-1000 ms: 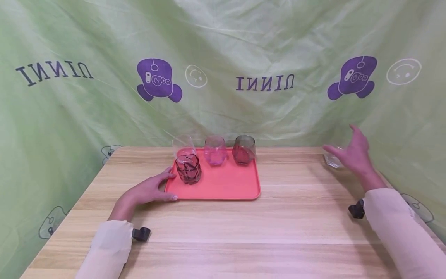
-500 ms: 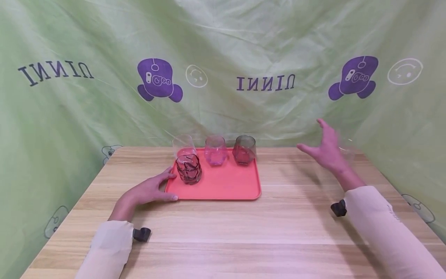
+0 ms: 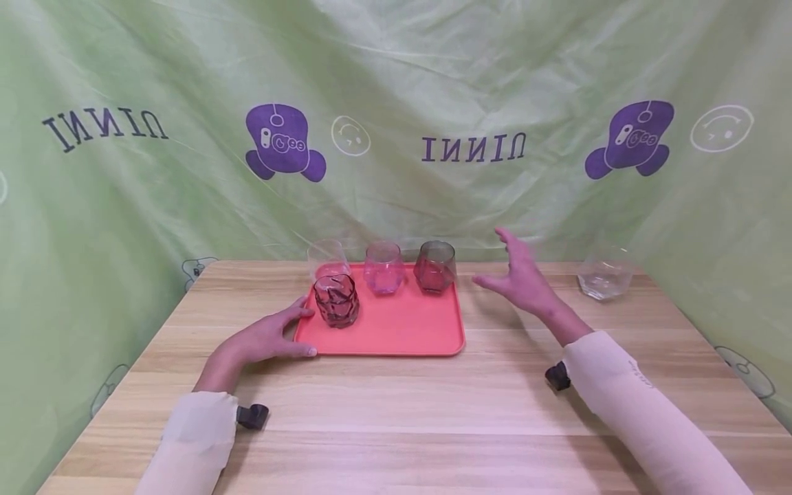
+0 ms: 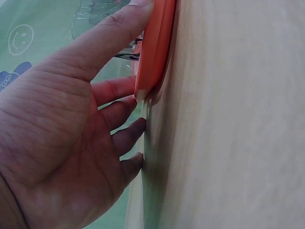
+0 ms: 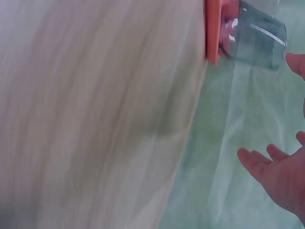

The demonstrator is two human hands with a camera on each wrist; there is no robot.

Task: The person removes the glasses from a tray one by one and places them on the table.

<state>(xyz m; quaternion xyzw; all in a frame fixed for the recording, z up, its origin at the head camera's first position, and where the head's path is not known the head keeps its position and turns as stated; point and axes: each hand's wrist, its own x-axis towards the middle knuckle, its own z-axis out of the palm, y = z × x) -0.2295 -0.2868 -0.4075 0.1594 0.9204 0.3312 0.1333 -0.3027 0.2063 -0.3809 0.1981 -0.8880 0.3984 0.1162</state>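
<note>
In the head view, my left hand (image 3: 266, 337) rests at the left front corner of a red tray (image 3: 408, 326). Its thumb lies along the rim and its fingertips touch the left side. Right beside those fingers stands a dark textured glass (image 3: 336, 301) on the tray. Behind it, along the back of the tray, stand a clear glass (image 3: 326, 254), a pink glass (image 3: 383, 268) and a grey faceted glass (image 3: 435, 267). To the right of the tray my right hand (image 3: 522, 278) hovers, fingers spread, holding nothing; the grey glass (image 5: 262, 36) is the nearest thing to it.
Another clear faceted glass (image 3: 605, 278) stands alone at the right back of the wooden table (image 3: 396, 419). A green printed curtain (image 3: 383, 199) hangs close behind the table and at both sides.
My right hand has moved left from beside the lone clear glass toward the tray, leaving that glass in plain sight. The left hand and the tray stay where they were.
</note>
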